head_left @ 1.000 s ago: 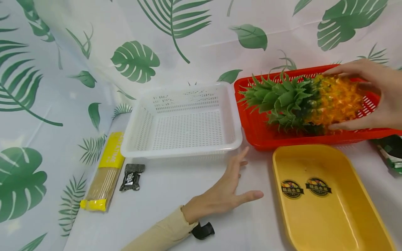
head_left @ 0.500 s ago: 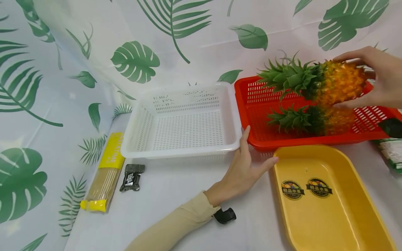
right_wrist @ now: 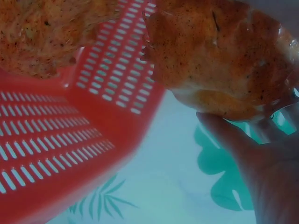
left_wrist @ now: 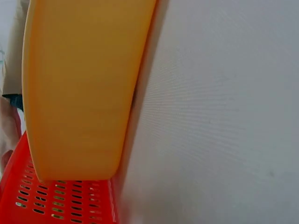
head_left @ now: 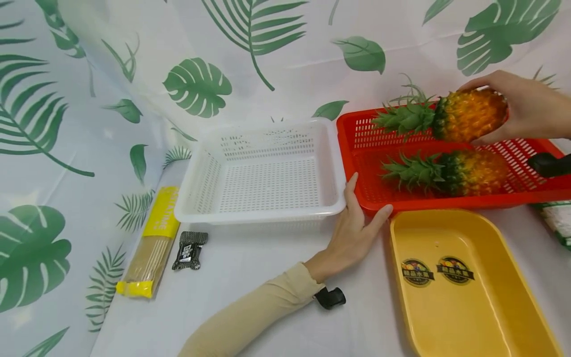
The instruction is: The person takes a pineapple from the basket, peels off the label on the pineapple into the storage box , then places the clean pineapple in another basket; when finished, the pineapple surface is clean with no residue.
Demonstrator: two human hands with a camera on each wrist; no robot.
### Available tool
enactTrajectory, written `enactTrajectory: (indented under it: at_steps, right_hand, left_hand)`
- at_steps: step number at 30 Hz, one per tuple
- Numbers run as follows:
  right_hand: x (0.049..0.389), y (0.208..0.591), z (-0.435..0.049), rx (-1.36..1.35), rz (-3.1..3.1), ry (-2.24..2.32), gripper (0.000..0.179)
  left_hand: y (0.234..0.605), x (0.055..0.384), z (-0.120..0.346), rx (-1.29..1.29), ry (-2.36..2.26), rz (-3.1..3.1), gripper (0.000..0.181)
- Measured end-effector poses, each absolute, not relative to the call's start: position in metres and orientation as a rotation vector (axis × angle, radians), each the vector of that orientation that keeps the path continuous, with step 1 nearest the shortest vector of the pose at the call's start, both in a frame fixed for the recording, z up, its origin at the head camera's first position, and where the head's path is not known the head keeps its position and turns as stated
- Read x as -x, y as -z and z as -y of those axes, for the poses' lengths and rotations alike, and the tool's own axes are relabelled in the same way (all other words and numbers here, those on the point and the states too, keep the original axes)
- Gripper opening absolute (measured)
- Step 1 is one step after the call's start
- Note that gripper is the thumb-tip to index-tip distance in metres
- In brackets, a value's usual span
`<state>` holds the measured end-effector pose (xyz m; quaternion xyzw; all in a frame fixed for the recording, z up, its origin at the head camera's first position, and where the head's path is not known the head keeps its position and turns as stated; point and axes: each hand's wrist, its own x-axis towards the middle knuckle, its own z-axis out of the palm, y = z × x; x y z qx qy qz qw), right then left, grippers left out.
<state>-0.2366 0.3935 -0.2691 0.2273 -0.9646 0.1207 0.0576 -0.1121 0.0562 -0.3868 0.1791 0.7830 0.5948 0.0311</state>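
My right hand (head_left: 524,106) holds an orange pineapple (head_left: 470,115) with a green crown by its base, over the back of the red basket (head_left: 428,202). In the right wrist view, the thumb (right_wrist: 233,140) presses the side of this pineapple (right_wrist: 210,56). A second pineapple (head_left: 479,171) lies on its side in the red basket, crown to the left. At the red basket's near left corner is my left hand (head_left: 345,238), fingers extended and thumb spread; whether it also touches the white basket (head_left: 258,216) I cannot tell. The left wrist view does not clearly show its fingers.
A yellow tub (head_left: 464,317) with two round stickers stands in front of the red basket. On the left lie a yellow-banded pack of noodles (head_left: 149,240) and a small black packet (head_left: 189,250). A green-and-white pack (head_left: 557,223) is partly visible at the right edge.
My right hand has raised one pineapple off the red basket's floor, bringing the second into clear view. My left hand has moved right and forward to the red basket's corner.
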Motion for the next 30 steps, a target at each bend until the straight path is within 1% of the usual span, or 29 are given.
enactTrajectory:
  at_steps: [16,24,30]
  right_hand:
    - [0.258,0.279,-0.392,-0.669,3.093,-0.387,0.107]
    - [0.264,0.282,-0.39,-0.777,3.058,-0.372,0.107]
    - [0.264,0.275,-0.384,-0.785,3.098,-0.342,0.105]
  left_hand:
    - [0.386,0.114,-0.056,-0.56,-1.855,-2.396,0.082]
    - [0.387,0.115,-0.056,-0.56,-1.827,-2.417,0.081]
    - [0.387,0.116,-0.055,-0.55,-1.82,-2.412,0.081]
